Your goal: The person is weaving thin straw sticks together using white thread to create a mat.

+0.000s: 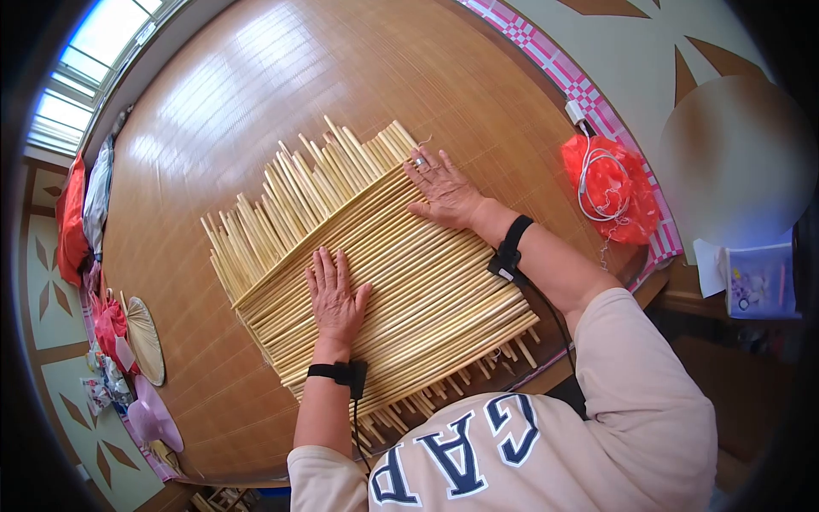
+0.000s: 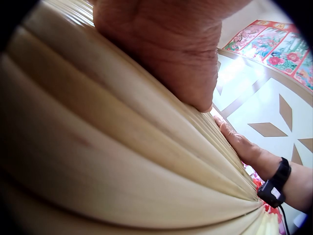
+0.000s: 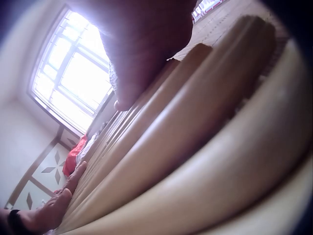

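A mat of slim pale sticks (image 1: 409,299), possibly bamboo or reed, lies side by side in a close row. Under it, crosswise sticks (image 1: 294,192) stick out unevenly past the far edge, and shorter ends show at the near edge. My left hand (image 1: 335,303) rests flat on the row near its middle-left, fingers straight. Toward the far right corner my right hand (image 1: 448,189), with a ring, lies palm down, fingers spread at the edge of the row. In both wrist views the sticks run close under the palms. Neither hand grips anything.
The sticks lie on a broad brown woven mat (image 1: 375,64). A red plastic bag (image 1: 610,188) with a white cable sits at the right edge. A hand fan (image 1: 145,341) and a pink hat (image 1: 153,416) lie at the left. A cable hangs from each wrist camera.
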`<state>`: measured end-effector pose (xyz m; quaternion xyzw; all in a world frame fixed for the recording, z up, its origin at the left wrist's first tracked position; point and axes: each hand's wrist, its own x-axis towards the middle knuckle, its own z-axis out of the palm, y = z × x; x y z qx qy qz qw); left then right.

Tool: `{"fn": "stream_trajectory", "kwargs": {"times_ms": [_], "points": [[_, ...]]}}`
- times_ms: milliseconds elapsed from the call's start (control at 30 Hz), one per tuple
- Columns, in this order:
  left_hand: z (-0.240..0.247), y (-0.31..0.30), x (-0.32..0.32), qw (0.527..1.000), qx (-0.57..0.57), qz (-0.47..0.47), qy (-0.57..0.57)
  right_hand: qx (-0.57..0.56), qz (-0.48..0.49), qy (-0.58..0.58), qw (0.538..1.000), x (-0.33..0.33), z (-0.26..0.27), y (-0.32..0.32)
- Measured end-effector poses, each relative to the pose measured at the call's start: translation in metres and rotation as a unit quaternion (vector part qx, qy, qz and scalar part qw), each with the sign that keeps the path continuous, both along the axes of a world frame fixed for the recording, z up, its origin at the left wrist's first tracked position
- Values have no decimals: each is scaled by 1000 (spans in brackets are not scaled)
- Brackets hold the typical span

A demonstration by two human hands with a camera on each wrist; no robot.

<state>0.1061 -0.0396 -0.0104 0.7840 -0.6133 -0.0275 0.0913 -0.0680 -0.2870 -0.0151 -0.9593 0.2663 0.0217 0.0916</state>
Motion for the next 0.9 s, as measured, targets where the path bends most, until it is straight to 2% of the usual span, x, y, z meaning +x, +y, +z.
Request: {"fn": "stream_trajectory", "kwargs": {"times_ms": [200, 267, 433, 567, 767, 900], "points": [[5, 3, 14, 999, 18, -11, 26, 3, -6, -1, 1000, -1, 0, 1], [10, 1, 26, 996, -38, 1, 81, 3, -4, -2, 1000, -1, 0, 2], [0, 2, 50, 996, 20, 65, -51, -5, -7, -8, 1000, 0, 0, 2], [-15, 1, 49, 995, 5, 92, -42, 3, -5, -2, 1000, -1, 2, 2], [-6, -4, 45, 994, 30, 105, -28, -10, -3, 0, 1000, 0, 3, 1], [-2, -7, 45, 992, 50, 116, -15, 32, -3, 6, 999, 1, 3, -2]]}}
